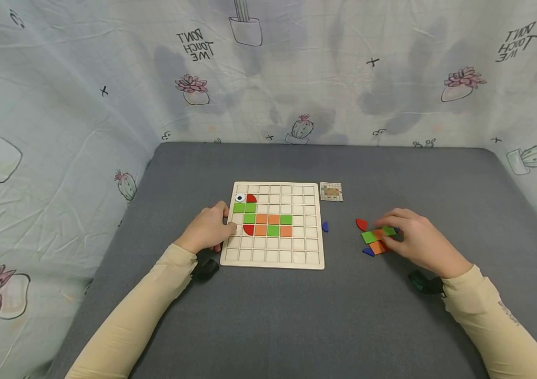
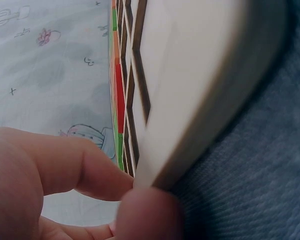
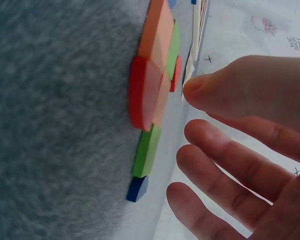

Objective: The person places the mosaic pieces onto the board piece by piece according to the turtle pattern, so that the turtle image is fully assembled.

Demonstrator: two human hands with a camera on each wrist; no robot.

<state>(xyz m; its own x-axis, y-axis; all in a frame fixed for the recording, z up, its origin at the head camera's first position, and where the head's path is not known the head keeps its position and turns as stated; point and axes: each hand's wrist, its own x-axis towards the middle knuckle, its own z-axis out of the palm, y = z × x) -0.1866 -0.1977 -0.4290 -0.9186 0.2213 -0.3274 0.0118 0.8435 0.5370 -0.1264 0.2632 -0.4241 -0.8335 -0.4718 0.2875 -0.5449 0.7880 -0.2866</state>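
A pale wooden grid board [image 1: 306,252] lies on the grey table. My left hand [image 1: 208,228] holds its left edge, and the left wrist view shows thumb and index finger pinching the board's rim [image 2: 205,65]. Set in the grid are a round eye piece [image 1: 240,198], two red rounded pieces and several green and orange squares. Over a loose cluster to the right is my right hand [image 1: 415,237]. That cluster has a green tile [image 1: 368,237], an orange tile [image 1: 378,247], a red rounded piece [image 1: 361,225] and a blue piece [image 1: 368,252]. In the right wrist view nothing shows between the parted fingers.
A small picture card [image 1: 331,192] lies beside the board's top right corner. One blue rounded piece [image 1: 325,227] sits close to the board's right edge. Patterned cloth [image 1: 268,79] hangs behind the grey table [image 1: 268,316] and along its sides.
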